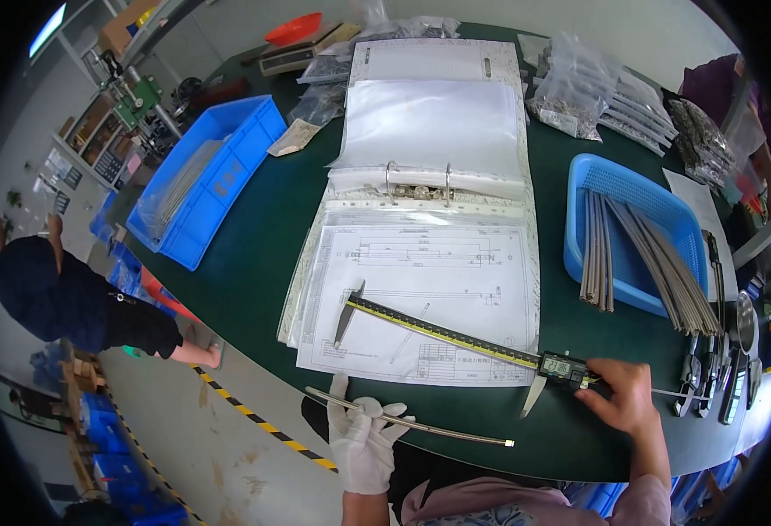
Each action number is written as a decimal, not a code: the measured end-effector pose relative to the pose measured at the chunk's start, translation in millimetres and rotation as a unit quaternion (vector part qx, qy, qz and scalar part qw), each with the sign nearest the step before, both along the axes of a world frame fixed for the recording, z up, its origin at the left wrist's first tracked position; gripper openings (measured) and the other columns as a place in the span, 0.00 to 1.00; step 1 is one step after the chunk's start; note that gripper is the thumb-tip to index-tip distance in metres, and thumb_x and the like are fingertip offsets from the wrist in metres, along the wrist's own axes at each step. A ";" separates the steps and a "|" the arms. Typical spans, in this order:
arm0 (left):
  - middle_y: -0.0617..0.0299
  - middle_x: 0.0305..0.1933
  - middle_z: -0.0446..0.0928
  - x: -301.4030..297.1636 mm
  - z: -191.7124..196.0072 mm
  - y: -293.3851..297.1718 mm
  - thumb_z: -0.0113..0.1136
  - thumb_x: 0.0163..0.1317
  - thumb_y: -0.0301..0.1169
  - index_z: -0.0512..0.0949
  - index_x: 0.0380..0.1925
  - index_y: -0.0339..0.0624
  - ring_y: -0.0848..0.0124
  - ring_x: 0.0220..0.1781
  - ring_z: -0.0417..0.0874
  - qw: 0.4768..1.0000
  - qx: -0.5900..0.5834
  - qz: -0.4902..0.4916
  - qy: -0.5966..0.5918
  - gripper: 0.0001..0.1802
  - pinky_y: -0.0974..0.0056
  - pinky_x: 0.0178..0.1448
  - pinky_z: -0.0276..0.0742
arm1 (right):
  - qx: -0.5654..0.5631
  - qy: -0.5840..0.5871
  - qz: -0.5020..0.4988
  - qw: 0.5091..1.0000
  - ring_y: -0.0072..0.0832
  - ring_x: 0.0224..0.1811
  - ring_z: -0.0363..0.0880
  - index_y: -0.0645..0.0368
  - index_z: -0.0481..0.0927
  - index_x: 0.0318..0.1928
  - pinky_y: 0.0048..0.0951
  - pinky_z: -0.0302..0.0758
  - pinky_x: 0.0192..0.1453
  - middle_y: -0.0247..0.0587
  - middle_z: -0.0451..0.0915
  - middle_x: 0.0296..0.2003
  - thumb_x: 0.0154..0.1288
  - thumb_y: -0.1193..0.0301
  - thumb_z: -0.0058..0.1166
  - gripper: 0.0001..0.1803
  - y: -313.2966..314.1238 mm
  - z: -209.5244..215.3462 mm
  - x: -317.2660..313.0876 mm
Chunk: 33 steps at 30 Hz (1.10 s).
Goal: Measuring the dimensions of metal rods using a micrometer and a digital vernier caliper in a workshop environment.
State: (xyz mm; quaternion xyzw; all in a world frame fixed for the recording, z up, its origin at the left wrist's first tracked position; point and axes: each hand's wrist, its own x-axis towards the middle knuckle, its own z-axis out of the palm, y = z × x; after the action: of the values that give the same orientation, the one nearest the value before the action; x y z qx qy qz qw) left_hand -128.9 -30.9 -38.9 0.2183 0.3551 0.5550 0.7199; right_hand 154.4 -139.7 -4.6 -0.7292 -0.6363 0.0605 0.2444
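Head view; rod (433, 428) across hand (366, 443) (left)

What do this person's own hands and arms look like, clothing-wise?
The left hand wears a white glove, leaving the wrist uncovered. The right hand has no glove; farther up that arm is a pale pink sleeve.
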 end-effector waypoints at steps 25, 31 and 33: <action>0.60 0.30 0.69 4.5 5.8 -0.3 0.42 0.60 0.25 0.56 0.55 0.40 0.64 0.33 0.79 0.999 -0.006 0.010 0.049 0.22 0.59 0.34 0.82 | -0.167 0.152 -0.015 0.974 0.40 0.19 0.72 0.62 0.76 0.30 0.32 0.68 0.25 0.43 0.73 0.17 0.41 0.67 0.61 0.15 5.5 18.2 -0.3; 0.57 0.29 0.70 0.7 1.9 0.5 0.41 0.60 0.23 0.53 0.56 0.43 0.59 0.35 0.79 1.000 -0.007 0.001 0.010 0.23 0.55 0.37 0.81 | -0.105 0.045 -0.030 0.993 0.39 0.17 0.72 0.62 0.74 0.22 0.33 0.66 0.21 0.43 0.71 0.15 0.39 0.62 0.63 0.16 1.2 11.3 -3.8; 0.57 0.29 0.70 0.2 2.5 0.3 0.41 0.60 0.22 0.53 0.56 0.44 0.59 0.36 0.79 1.000 -0.007 -0.002 0.003 0.23 0.54 0.38 0.81 | -0.094 0.030 -0.031 0.995 0.39 0.17 0.71 0.61 0.73 0.21 0.32 0.66 0.20 0.43 0.71 0.14 0.38 0.60 0.63 0.18 -1.6 10.1 -5.8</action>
State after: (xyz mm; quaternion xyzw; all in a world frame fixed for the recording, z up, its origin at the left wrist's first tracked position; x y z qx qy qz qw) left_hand -128.6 -30.7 -36.4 0.2159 0.3608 0.5501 0.7215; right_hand 148.6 -141.3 5.5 -0.7664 -0.5970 0.1341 0.1953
